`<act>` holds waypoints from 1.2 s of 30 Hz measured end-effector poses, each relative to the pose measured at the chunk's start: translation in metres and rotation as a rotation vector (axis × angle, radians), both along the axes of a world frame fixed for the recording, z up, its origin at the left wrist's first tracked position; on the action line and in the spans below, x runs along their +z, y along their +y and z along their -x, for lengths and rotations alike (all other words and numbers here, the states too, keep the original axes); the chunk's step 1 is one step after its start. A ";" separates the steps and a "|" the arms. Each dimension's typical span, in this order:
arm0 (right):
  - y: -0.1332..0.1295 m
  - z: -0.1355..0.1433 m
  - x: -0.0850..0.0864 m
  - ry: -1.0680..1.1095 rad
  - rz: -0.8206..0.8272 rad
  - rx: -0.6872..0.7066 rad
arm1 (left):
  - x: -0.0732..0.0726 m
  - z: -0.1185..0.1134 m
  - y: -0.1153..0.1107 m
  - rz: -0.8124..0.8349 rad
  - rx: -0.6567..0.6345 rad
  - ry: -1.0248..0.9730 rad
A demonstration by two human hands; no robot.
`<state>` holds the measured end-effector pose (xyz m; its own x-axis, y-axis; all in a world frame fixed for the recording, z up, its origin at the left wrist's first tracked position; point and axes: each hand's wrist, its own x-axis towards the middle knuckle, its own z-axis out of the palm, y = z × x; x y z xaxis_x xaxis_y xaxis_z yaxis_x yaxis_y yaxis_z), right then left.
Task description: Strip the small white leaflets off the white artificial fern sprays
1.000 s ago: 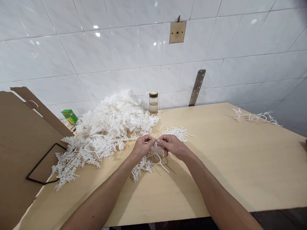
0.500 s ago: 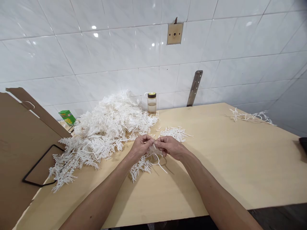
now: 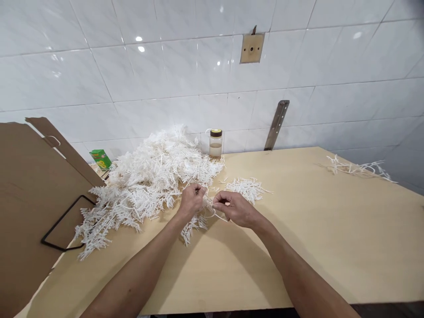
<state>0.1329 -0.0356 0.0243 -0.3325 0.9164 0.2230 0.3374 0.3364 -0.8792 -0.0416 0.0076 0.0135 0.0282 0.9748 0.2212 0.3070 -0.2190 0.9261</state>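
Near the middle of the wooden table (image 3: 331,229), my left hand (image 3: 193,198) is closed in a pinch on a white branched plastic piece (image 3: 208,205). My right hand (image 3: 232,206) is just to the right, thumb and forefinger pinched by the piece's long thin stem. A large heap of white branched pieces (image 3: 159,163) lies to the left and behind my hands. Beyond my right hand is a small pile of short white pieces (image 3: 247,189). More white sprigs (image 3: 195,225) rest beneath my left hand.
A lidded jar (image 3: 215,145) stands by the tiled wall behind the heap. A green box (image 3: 100,160) and an open cardboard carton (image 3: 39,198) are at the left. Thin white stems (image 3: 359,168) lie at the back right. A metal strip (image 3: 277,126) leans on the wall.
My hands were together at the fingertips and are now apart, the right one lower. The camera view has shifted slightly, so the scene appears farther right.
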 end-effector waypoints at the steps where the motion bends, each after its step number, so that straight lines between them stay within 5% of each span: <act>1: 0.002 -0.003 0.000 0.022 -0.006 -0.056 | 0.002 0.002 0.001 0.021 -0.033 -0.060; 6: 0.021 -0.035 -0.016 0.008 -0.016 -0.636 | 0.011 0.005 -0.006 0.313 -0.402 -0.335; 9: 0.025 -0.046 -0.022 -0.161 -0.070 -0.814 | 0.014 0.003 -0.010 0.399 -0.486 -0.437; 12: 0.019 -0.039 -0.017 -0.114 -0.116 -0.674 | 0.014 0.002 -0.012 0.429 -0.514 -0.479; 16: 0.009 -0.019 -0.010 0.090 0.029 -0.282 | 0.008 -0.001 -0.011 0.404 -0.490 -0.450; 20: 0.007 -0.013 -0.011 0.190 0.121 -0.108 | 0.004 -0.004 -0.010 0.364 -0.414 -0.407; 36: 0.004 -0.001 -0.008 0.056 -0.094 -0.285 | 0.008 -0.010 -0.019 0.311 -0.259 -0.384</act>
